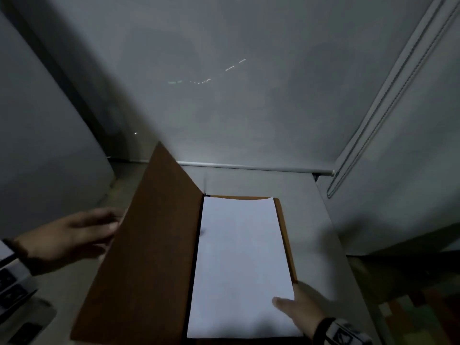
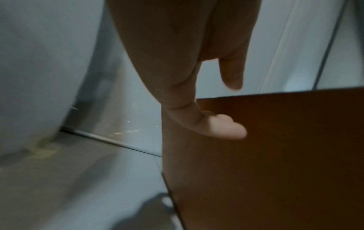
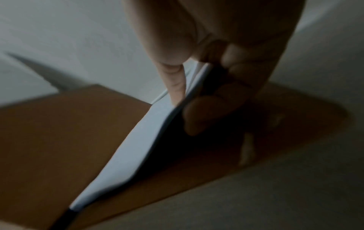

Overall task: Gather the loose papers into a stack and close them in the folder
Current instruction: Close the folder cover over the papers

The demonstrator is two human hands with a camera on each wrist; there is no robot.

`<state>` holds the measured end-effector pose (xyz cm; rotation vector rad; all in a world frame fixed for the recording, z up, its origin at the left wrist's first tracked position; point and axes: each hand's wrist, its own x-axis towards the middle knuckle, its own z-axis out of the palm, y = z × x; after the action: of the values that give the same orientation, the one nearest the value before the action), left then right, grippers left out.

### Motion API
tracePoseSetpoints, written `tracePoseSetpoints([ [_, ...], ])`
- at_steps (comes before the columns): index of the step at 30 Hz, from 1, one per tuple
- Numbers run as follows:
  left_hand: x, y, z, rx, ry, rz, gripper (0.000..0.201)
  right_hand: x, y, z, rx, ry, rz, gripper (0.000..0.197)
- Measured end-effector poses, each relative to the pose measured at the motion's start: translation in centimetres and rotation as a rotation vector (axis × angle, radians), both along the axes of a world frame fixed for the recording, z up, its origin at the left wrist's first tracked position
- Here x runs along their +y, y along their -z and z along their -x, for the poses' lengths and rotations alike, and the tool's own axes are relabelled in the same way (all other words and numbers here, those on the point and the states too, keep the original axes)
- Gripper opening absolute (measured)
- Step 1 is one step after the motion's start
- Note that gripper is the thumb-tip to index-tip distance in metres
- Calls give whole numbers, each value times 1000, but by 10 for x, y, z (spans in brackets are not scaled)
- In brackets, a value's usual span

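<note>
Dim office-like corner: grey desk [image 1: 321, 220], roller blind [image 1: 249, 95] with bead chain [image 1: 368, 135], keyboard [image 1: 15, 290]

light: dim, cool grey in all views
brightest: white papers [image 1: 242, 267]
shadows: dark patch on desk [image 1: 323, 235] right of the folder [image 1: 146, 245]
blur: left hand [image 1: 72, 239] smeared; right wrist view soft
distortion: head view bends wall lines at edges

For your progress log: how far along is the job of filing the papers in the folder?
Done: the white paper stack lies gathered in the brown card folder. In hand: the right hand pinches the stack's near corner; the left hand holds the raised front cover. Left: release the stack and shut the cover.
</note>
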<state>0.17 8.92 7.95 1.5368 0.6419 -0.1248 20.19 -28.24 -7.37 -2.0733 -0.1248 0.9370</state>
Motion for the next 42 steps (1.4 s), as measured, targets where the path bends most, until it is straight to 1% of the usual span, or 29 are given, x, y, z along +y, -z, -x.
tracePoseSetpoints([
  [1,-16,0,-11,-49,21,29,74,0,-9,-1,-154,-82,111,33],
  [2,-35,1,-24,-90,71,25,80,0,-19,-4,-320,-167,245,34],
  [3,-55,5,-37,-108,131,-17,81,1,-31,-6,-434,-242,342,38],
  [4,-77,16,-50,-116,201,-99,75,2,-38,-11,-496,-273,371,47],
  [5,-95,32,-62,-76,286,-214,64,2,-38,-20,-513,-283,366,59],
  [6,-114,51,-74,-45,374,-353,50,-1,-37,-29,-459,-215,305,64],
  [7,-128,73,-82,28,435,-500,38,-1,-38,-39,-340,-77,211,58],
  [8,-142,90,-86,110,471,-648,32,-3,-36,-48,-192,65,115,47],
  [9,-155,104,-88,245,495,-759,32,-3,-37,-54,-34,164,66,42],
  [10,-163,114,-89,359,481,-835,36,-6,-38,-60,89,197,22,34],
  [11,-169,120,-92,422,428,-846,40,-10,-41,-61,160,165,-10,22],
  [12,-172,121,-93,441,378,-843,42,-13,-40,-62,145,91,2,18],
  [14,-170,117,-90,432,227,-753,47,-11,-39,-59,55,1,52,26],
  [15,-167,119,-86,427,169,-722,54,-10,-35,-56,0,-52,80,28],
  [16,-163,120,-83,436,189,-714,62,-10,-28,-52,-62,-115,125,24],
  [17,-158,122,-82,460,199,-700,68,-7,-24,-45,-68,-172,157,13],
  [18,-153,125,-80,486,184,-687,72,-5,-16,-42,-80,-204,193,23],
  [19,-150,125,-80,503,171,-675,72,-1,-14,-37,-82,-228,238,43],
  [20,-146,125,-80,523,168,-681,69,5,-16,-33,-87,-246,269,55],
  [21,-142,126,-80,536,179,-697,64,10,-17,-30,-103,-261,279,59],
  [23,-127,123,-80,564,179,-722,57,24,-22,-29,-107,-275,254,58],
  [26,-92,123,-80,560,141,-744,58,54,-21,-32,-103,-318,187,57],
  [28,-66,125,-82,555,119,-756,55,78,-17,-34,-154,-352,160,61],
  [30,-44,125,-85,546,90,-752,52,103,-15,-36,-266,-392,179,61],
  [32,-24,128,-87,531,50,-740,55,125,-15,-40,-406,-453,224,64],
  [33,-14,131,-88,521,26,-724,57,134,-16,-41,-448,-484,246,68],
  [37,20,137,-91,488,-47,-684,59,168,-18,-50,-517,-558,303,71],
  [42,52,148,-92,422,-85,-666,58,191,-15,-53,-557,-582,321,71],
])
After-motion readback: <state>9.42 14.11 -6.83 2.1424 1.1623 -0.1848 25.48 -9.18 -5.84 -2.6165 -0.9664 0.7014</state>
